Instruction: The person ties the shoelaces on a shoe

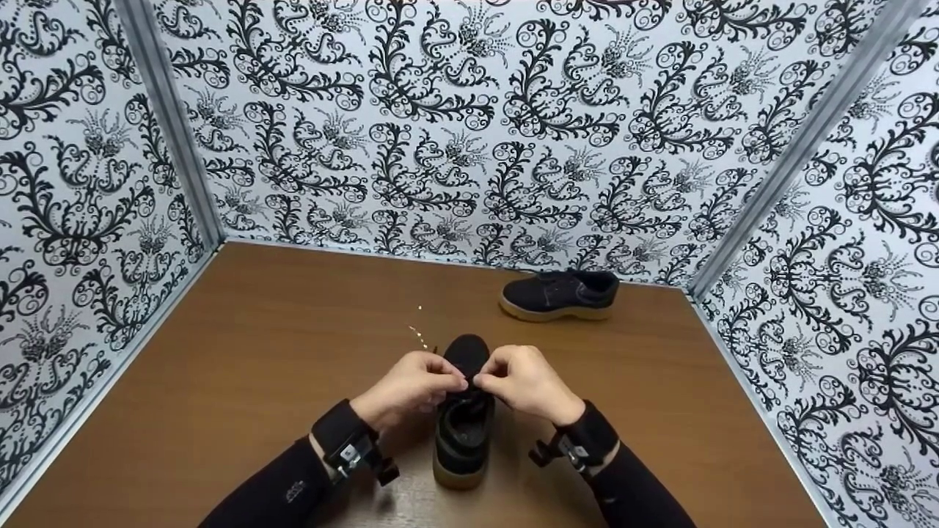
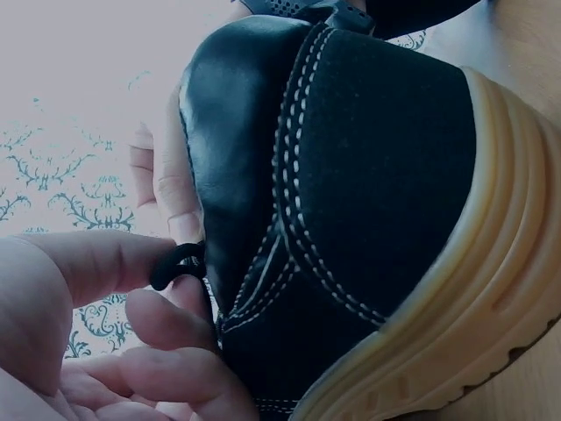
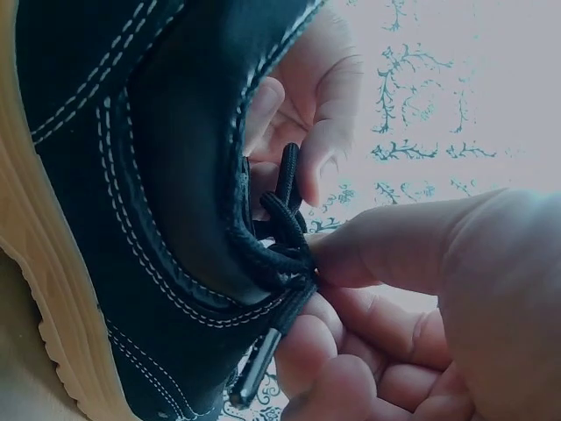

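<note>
A black shoe (image 1: 462, 458) with white stitching and a tan sole stands upright on the table, heel towards me and toe pointing away. Over its lacing my two hands meet, thumbs almost tip to tip. My left hand (image 1: 412, 387) pinches a small loop of black shoelace (image 2: 161, 268) between thumb and forefinger. From the other side, my right hand (image 1: 530, 383) pinches the crossed shoelace (image 3: 284, 217) at the top of the shoe. One lace end with a dark tip (image 3: 257, 368) hangs down beside the right fingers.
A matching shoe (image 1: 559, 295) rests on its sole at the back right of the brown wooden table (image 1: 293, 315). Black-and-white patterned walls (image 1: 440, 132) with grey metal corner posts (image 1: 172, 110) enclose the table at the back and both sides.
</note>
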Demonstrator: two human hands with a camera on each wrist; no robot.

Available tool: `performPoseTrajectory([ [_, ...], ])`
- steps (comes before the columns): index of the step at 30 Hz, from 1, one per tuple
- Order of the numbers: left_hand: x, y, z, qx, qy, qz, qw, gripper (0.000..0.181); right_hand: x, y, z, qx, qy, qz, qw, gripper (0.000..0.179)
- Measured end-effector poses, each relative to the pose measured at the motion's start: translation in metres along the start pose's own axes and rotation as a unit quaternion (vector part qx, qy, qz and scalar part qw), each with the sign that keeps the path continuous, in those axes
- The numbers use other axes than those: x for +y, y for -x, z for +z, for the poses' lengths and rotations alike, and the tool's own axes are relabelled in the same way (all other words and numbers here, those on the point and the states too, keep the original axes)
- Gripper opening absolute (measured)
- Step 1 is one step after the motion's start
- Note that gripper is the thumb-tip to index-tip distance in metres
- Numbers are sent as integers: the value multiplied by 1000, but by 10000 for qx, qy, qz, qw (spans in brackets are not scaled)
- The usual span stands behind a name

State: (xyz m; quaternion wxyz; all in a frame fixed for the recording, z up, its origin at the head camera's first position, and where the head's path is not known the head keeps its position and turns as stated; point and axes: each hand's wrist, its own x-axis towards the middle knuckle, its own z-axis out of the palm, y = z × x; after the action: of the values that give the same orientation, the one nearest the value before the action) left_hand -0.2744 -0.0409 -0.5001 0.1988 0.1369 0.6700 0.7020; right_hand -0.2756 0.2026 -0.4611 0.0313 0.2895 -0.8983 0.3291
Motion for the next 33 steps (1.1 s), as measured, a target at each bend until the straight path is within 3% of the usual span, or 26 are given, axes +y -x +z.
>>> performPoseTrajectory([
  [5, 1, 1, -1, -9, -253, 64, 9997, 15, -1, 1, 0, 30, 1, -44, 10000, 8],
  [12, -1, -2, -1, -11, -142, 99, 9998, 17, 0, 1, 0, 60, -27, -124, 9999, 8],
  [23, -1, -2, -6, -185, -92, 80, 9998, 17, 2, -1, -9, -365, -157, 35, 9992, 5],
  [28, 0, 0, -5, -157, -217, 94, 9996, 18, 1, -1, -7, -279, -181, 161, 9993, 7],
  [33, 1, 0, -5, -136, -315, 169, 9993, 19, 2, -1, -2, -115, -212, 13, 9997, 7],
])
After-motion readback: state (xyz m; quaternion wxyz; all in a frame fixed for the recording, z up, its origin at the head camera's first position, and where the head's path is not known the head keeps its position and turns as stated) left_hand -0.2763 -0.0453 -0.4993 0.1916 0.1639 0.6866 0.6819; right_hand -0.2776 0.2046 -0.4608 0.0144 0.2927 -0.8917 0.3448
